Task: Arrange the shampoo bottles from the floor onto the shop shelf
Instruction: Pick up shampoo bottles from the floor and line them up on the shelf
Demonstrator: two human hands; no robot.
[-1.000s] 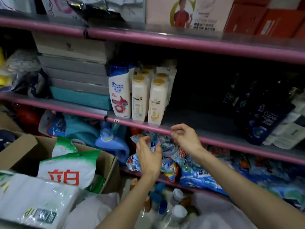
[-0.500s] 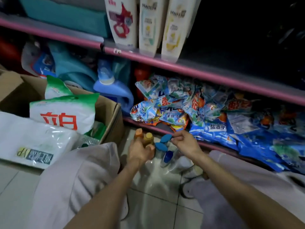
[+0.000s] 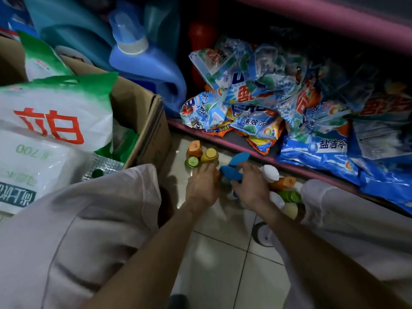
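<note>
your view has dropped from the shelf of standing bottles to the floor. both hands, up at the shelf edge 1 second ago, are now down among the floor bottles (image 3: pixel 209 155): your left hand (image 3: pixel 203 187) rests on the yellow-capped cluster, your right hand (image 3: pixel 250 186) reaches the blue-capped bottle (image 3: pixel 230 172).

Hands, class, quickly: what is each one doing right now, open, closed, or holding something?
Left hand: down among the bottle caps; grip cannot be told.
Right hand: fingers on a blue-capped bottle; grip cannot be told.

white green-topped bag (image 3: pixel 55 112): red "立白"; blue detergent bag (image 3: pixel 321 152): "盐洁冷"; crumpled packet (image 3: pixel 256 123): "速效洗".
</note>
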